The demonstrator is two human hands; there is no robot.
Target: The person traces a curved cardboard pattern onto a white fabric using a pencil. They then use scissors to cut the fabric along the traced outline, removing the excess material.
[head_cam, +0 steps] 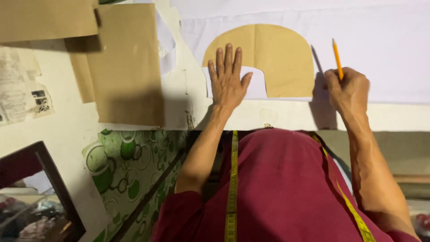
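Observation:
A brown paper pattern piece (277, 56), arch-shaped with a curved cut-out, lies on white cloth (380, 49) spread over the table. My left hand (227, 78) lies flat with fingers spread on the pattern's left side, pressing it down. Just off the pattern's right edge, my right hand (348, 89) is closed around a yellow pencil (337, 57) whose upper end points away from me. A yellow tape measure (232, 179) hangs around my neck over a dark red shirt.
Larger brown paper pieces (125, 62) lie on the table to the left. Torn newspaper (20, 89) sits at the far left edge. Below the table are a green circle-patterned sheet (130, 166) and a dark framed mirror (36, 197).

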